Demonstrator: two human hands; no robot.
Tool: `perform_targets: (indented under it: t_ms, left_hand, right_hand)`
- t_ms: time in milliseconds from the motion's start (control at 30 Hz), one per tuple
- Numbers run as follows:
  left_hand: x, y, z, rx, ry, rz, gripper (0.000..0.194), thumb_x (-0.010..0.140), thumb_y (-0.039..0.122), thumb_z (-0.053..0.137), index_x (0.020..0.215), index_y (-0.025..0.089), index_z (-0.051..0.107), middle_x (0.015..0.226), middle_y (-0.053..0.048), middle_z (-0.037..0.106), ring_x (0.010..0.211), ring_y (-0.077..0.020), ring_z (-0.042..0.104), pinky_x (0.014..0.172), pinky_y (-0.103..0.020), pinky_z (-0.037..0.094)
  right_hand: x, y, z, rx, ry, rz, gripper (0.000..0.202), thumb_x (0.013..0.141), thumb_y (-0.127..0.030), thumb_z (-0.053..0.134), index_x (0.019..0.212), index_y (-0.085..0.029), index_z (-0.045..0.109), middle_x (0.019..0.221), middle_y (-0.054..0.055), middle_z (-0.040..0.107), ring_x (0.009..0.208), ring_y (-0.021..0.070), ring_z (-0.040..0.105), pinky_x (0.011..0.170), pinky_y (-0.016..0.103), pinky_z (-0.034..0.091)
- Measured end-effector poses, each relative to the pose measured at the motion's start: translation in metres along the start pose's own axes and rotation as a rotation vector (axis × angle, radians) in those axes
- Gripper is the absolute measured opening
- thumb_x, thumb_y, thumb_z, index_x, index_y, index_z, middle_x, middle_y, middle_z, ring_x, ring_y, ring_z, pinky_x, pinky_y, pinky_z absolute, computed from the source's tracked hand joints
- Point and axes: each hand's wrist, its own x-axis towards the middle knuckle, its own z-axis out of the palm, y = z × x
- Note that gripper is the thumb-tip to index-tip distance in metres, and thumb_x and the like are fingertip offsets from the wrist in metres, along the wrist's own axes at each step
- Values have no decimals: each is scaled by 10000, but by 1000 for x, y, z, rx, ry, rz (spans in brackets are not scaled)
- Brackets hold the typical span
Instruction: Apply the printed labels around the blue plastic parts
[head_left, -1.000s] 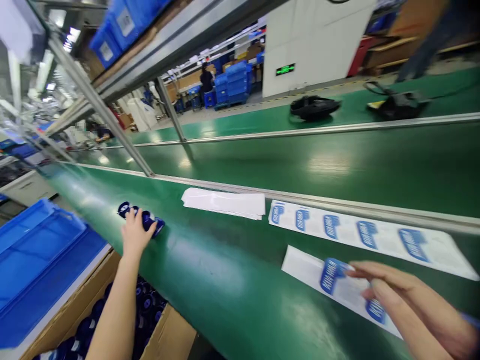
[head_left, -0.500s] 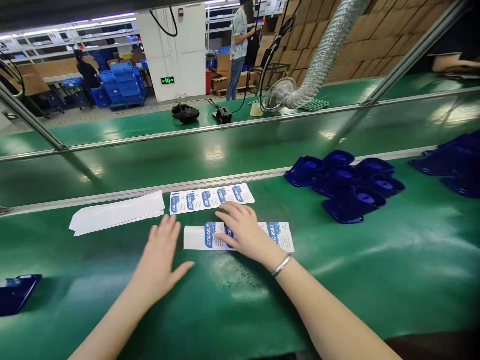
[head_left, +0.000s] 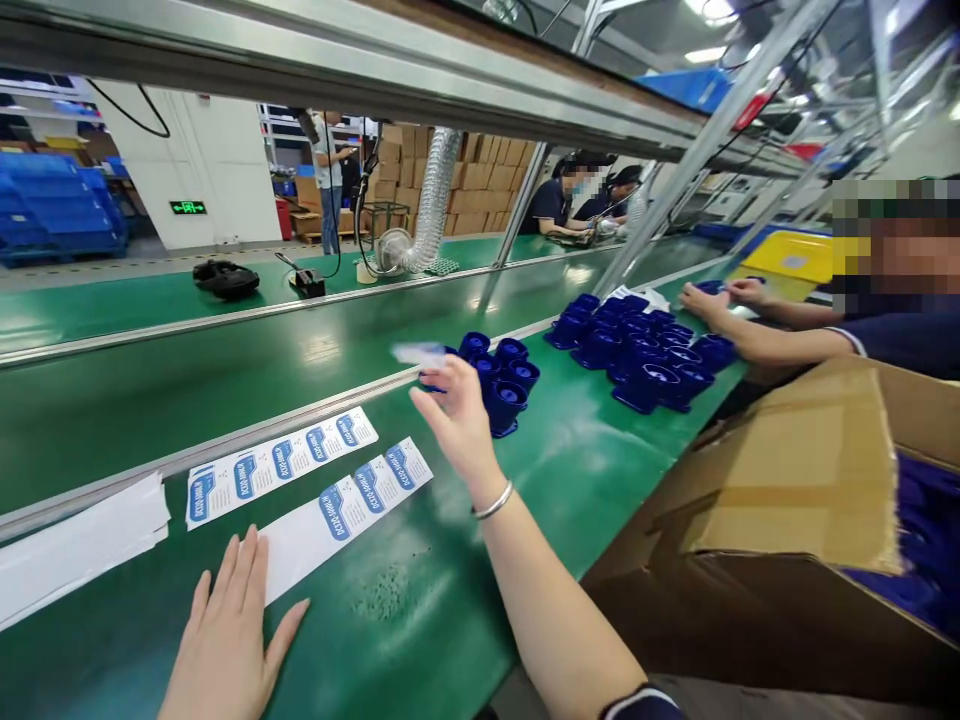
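My left hand lies flat with its fingers stretched on the bare left end of a label strip. White-and-blue labels remain on that strip's right part. My right hand, with a bracelet at the wrist, is raised over the bench and pinches a label, blurred by motion. Just beyond its fingers stands a group of dark blue plastic parts with round openings, partly hidden by the hand. Behind the strip lies a fuller label sheet. White paper strips are stacked at the left.
More blue parts stand farther right, beside a co-worker's hands holding one. An open cardboard box with blue parts is at the right. A metal rail runs behind the labels; a metal beam crosses overhead.
My right hand has lifted off the strip with a label, moving up toward the blue parts. My left hand has come down on the strip's bare end. The view has turned right.
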Motion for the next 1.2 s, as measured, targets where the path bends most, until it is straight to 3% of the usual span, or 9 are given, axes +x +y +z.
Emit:
perform_targets:
  t_ms: [167, 267, 500, 600, 733, 833, 933, 1067, 1200]
  left_hand:
    - [1, -6, 6, 5, -41, -22, 922, 875, 686, 426, 1598, 147, 234, 1612, -111, 330, 1487, -377, 317, 1172, -637, 317]
    - [3, -10, 10, 4, -23, 15, 916, 882, 666, 440, 1612, 180, 174, 1624, -93, 315, 1491, -368, 315, 1170, -641, 323]
    - [10, 3, -8, -274, 130, 1, 864, 894, 567, 556, 1614, 270, 183, 1665, -90, 253, 1524, -381, 229, 1206, -660, 217]
    - [10, 30, -39, -749, 3, -191, 735, 886, 569, 605, 1544, 337, 376, 1632, -60, 349, 1520, -355, 258, 1232, -610, 199]
    - [22, 70, -85, -1901, -223, -519, 694, 912, 719, 455, 1354, 206, 608, 1395, -168, 616, 1339, -348, 535, 1173, -535, 362]
    - [31, 73, -101, -2333, -95, -839, 427, 927, 524, 607, 1164, 180, 696, 1145, -119, 739, 1053, -271, 700, 990, -438, 544]
    - [27, 55, -101, -2324, 67, -1076, 252, 866, 295, 720, 1082, 165, 712, 1016, -82, 765, 915, -230, 720, 853, -397, 605]
    - [12, 37, -89, -2281, 65, -1076, 315, 861, 314, 734, 1090, 99, 712, 1012, -137, 761, 939, -259, 712, 850, -451, 614]
    - [8, 37, -80, -2285, 36, -1005, 341, 862, 348, 741, 1105, 110, 716, 1013, -140, 767, 966, -258, 714, 879, -435, 603]
  right_hand:
    - [14, 66, -61, -619, 340, 243, 865, 801, -478, 742, 1452, -83, 331, 1392, 314, 391, 1329, 452, 367, 1064, 676, 330]
    - [8, 86, -78, -675, 355, 305, 879, 782, -464, 742, 1434, -38, 335, 1269, 325, 488, 1178, 447, 523, 978, 641, 434]
    - [9, 35, -66, -599, 411, 162, 975, 831, -362, 743, 1542, -132, 116, 1278, 219, 540, 1180, 346, 579, 1021, 518, 476]
    - [-3, -12, -25, -264, 211, -156, 990, 875, -311, 751, 1548, -215, 32, 1292, 163, 552, 1201, 286, 584, 1081, 496, 448]
    - [-43, -65, 34, 99, -370, -439, 833, 902, -175, 750, 1524, -312, 213, 1357, 131, 546, 1273, 285, 555, 1096, 504, 458]
    - [-71, -87, 57, 348, -706, -584, 895, 932, -170, 737, 1570, -347, 135, 1471, 149, 466, 1360, 307, 476, 1108, 540, 448]
    - [-84, -93, 61, 522, -773, -335, 726, 909, -340, 800, 1485, -322, 358, 1514, 147, 402, 1410, 348, 394, 1141, 584, 390]
    - [-90, -88, 61, 718, -574, 194, 109, 956, -289, 740, 1001, -265, 644, 1158, 65, 610, 1089, 237, 613, 909, 362, 565]
    - [-96, -82, 66, 879, -524, 605, 194, 887, -315, 820, 867, -233, 646, 866, 10, 649, 785, 162, 637, 719, 255, 572]
